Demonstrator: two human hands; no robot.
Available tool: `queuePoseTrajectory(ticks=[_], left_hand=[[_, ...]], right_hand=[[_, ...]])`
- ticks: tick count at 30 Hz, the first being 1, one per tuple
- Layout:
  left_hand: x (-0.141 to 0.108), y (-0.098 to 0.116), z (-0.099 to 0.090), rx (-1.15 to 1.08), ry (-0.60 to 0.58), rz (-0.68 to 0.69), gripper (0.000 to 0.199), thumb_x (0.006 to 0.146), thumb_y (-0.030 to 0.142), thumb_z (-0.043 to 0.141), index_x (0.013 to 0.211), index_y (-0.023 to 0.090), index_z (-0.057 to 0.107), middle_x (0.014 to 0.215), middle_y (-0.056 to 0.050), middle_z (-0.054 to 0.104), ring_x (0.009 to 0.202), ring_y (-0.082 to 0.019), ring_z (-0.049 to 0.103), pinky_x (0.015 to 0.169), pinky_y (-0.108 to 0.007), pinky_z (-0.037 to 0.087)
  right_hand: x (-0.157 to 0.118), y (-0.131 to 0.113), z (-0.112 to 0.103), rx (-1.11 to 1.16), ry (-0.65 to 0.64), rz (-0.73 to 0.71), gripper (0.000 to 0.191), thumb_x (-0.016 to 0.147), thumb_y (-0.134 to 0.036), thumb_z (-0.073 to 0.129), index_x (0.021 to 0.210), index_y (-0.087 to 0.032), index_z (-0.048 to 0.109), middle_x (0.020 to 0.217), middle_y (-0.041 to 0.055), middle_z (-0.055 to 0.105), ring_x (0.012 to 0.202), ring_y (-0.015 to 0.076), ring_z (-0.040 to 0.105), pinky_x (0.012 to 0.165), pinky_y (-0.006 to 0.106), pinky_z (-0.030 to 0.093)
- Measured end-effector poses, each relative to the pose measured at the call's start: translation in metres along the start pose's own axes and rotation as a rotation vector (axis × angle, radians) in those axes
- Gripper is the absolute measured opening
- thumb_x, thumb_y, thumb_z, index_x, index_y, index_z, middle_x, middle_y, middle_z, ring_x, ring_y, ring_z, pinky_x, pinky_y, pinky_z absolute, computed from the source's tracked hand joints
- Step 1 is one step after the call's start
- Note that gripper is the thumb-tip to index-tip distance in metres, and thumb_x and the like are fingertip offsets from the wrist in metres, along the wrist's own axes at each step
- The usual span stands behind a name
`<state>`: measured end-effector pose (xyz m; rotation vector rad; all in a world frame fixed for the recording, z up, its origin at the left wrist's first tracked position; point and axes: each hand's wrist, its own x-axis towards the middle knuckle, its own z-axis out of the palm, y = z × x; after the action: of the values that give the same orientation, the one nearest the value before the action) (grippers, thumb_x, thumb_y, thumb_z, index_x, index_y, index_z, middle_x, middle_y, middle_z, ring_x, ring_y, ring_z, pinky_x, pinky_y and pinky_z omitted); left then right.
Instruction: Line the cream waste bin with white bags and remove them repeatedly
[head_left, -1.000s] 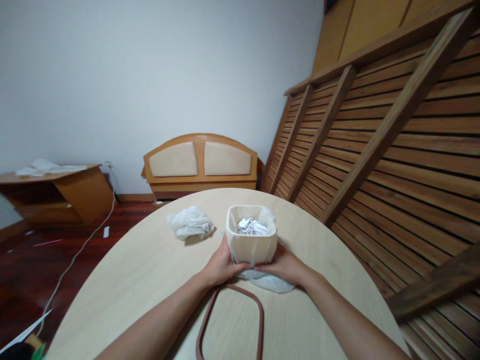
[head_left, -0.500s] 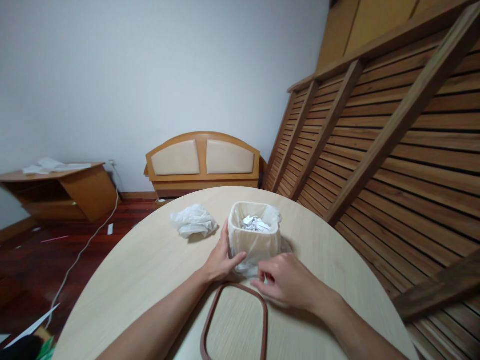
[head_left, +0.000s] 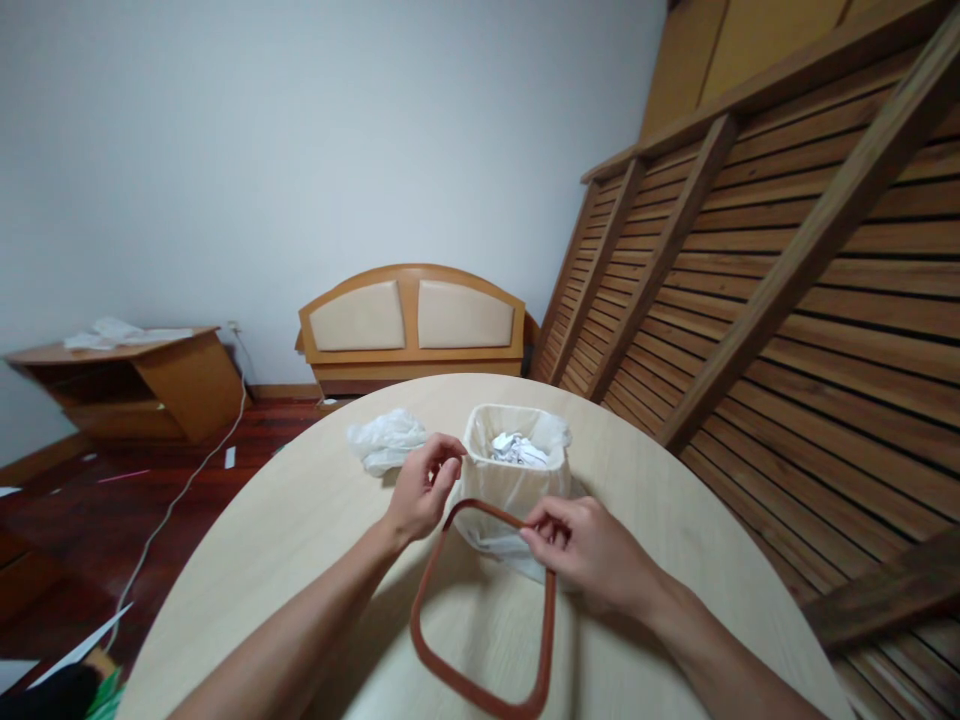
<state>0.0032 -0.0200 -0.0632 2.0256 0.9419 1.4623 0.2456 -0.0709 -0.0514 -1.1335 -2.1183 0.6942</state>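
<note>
My right hand (head_left: 581, 545) pinches the far right corner of a brown rounded-square ring (head_left: 421, 625), like a bin's rim ring, and holds it tilted up off the table. Just beyond the ring stands a small cream bin (head_left: 517, 490) lined with a thin clear plastic bag (head_left: 555, 440) folded over its edge. Crumpled white paper (head_left: 517, 450) lies inside. By the bin's left side is my left hand (head_left: 426, 490), fingers curled and apart from the thumb, with nothing visible in it. A crumpled white plastic bag (head_left: 382, 440) rests behind that hand.
Everything stands on a round pale wooden table (head_left: 285, 560). A slatted wooden frame (head_left: 787, 330) leans along the right side. Behind are a headboard (head_left: 411, 320) and, to the left, a low wooden cabinet (head_left: 180, 385). A white cable (head_left: 161, 510) crosses the dark red floor.
My right hand has taken hold of the brown ring and raised it from the table toward the bin. My left hand has let go of the bin's side and moved slightly up and left.
</note>
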Motion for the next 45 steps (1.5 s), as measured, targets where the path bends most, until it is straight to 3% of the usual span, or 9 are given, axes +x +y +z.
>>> queuePoseTrajectory(ticks=[4,7,11,14,17,21,33,40,45], left_hand=[[0.014,0.033,-0.012,-0.085,-0.3,-0.073,0.04,0.095,0.053,0.052,0.108,0.016,0.061,0.07,0.0,0.058,0.06,-0.013,0.05,0.054,-0.024,0.038],[0.019,0.048,-0.012,-0.087,-0.357,-0.153,0.041,0.091,0.044,0.063,0.12,0.016,0.058,0.067,0.002,0.057,0.054,-0.01,0.049,0.05,-0.021,0.037],[0.026,0.051,-0.019,-0.027,-0.294,-0.214,0.035,0.088,0.045,0.065,0.107,0.015,0.063,0.061,0.002,0.06,0.05,-0.01,0.051,0.047,-0.02,0.037],[0.033,0.047,-0.033,-0.015,-0.089,-0.281,0.037,0.081,0.049,0.069,0.094,0.014,0.064,0.061,-0.001,0.066,0.052,-0.013,0.059,0.048,-0.021,0.043],[0.039,0.045,-0.046,-0.029,0.09,-0.39,0.046,0.073,0.054,0.072,0.092,0.013,0.063,0.053,0.001,0.064,0.042,-0.011,0.053,0.041,-0.02,0.039],[0.042,0.047,-0.05,-0.035,0.194,-0.47,0.051,0.067,0.057,0.072,0.09,0.012,0.063,0.046,0.003,0.061,0.035,-0.01,0.046,0.036,-0.019,0.034],[0.043,0.048,-0.039,0.023,0.058,-0.516,0.057,0.075,0.049,0.065,0.112,0.006,0.071,0.047,0.0,0.061,0.041,-0.013,0.054,0.04,-0.02,0.036],[0.043,0.05,-0.034,0.056,-0.012,-0.558,0.048,0.077,0.043,0.063,0.102,0.004,0.074,0.045,0.001,0.058,0.039,-0.011,0.049,0.039,-0.019,0.033],[0.042,0.051,-0.035,0.058,0.026,-0.533,0.05,0.083,0.043,0.059,0.113,0.005,0.069,0.05,-0.001,0.064,0.038,-0.012,0.05,0.038,-0.019,0.035]], right_hand=[[0.001,0.01,-0.015,0.102,0.319,-0.015,0.022,0.087,-0.04,0.065,0.079,-0.02,0.071,0.064,0.0013,0.068,0.053,0.0142,0.059,0.049,0.025,0.044],[0.001,0.017,-0.02,0.149,0.45,-0.014,0.025,0.086,-0.044,0.068,0.081,-0.02,0.073,0.066,0.0027,0.07,0.055,0.0157,0.061,0.05,0.026,0.047],[0.003,0.022,-0.024,0.091,0.545,-0.059,0.029,0.094,-0.044,0.058,0.094,-0.021,0.076,0.075,0.0049,0.072,0.064,0.0188,0.066,0.058,0.03,0.053],[0.006,0.024,-0.024,-0.15,0.642,-0.184,0.027,0.093,-0.039,0.061,0.111,-0.024,0.075,0.102,0.01,0.07,0.093,0.0254,0.067,0.082,0.041,0.057],[0.009,0.028,-0.019,-0.284,0.607,-0.262,0.024,0.092,-0.036,0.064,0.111,-0.028,0.075,0.128,0.0117,0.061,0.121,0.0308,0.057,0.099,0.049,0.051],[0.009,0.032,-0.01,-0.268,0.524,-0.268,0.019,0.096,-0.032,0.059,0.104,-0.028,0.075,0.129,0.0107,0.06,0.12,0.0282,0.059,0.099,0.047,0.053],[-0.001,-0.003,-0.002,-0.335,0.48,-0.58,0.015,0.09,-0.017,0.067,0.103,-0.024,0.073,0.108,0.0098,0.065,0.098,0.0242,0.064,0.08,0.04,0.057],[0.005,0.005,-0.006,-0.27,0.51,-0.612,0.014,0.09,-0.018,0.069,0.104,-0.02,0.07,0.103,0.01,0.069,0.097,0.0217,0.068,0.08,0.035,0.059],[0.005,0.013,-0.007,-0.246,0.514,-0.616,0.02,0.09,-0.015,0.069,0.108,-0.02,0.07,0.106,0.0096,0.072,0.099,0.0206,0.07,0.085,0.032,0.059]])
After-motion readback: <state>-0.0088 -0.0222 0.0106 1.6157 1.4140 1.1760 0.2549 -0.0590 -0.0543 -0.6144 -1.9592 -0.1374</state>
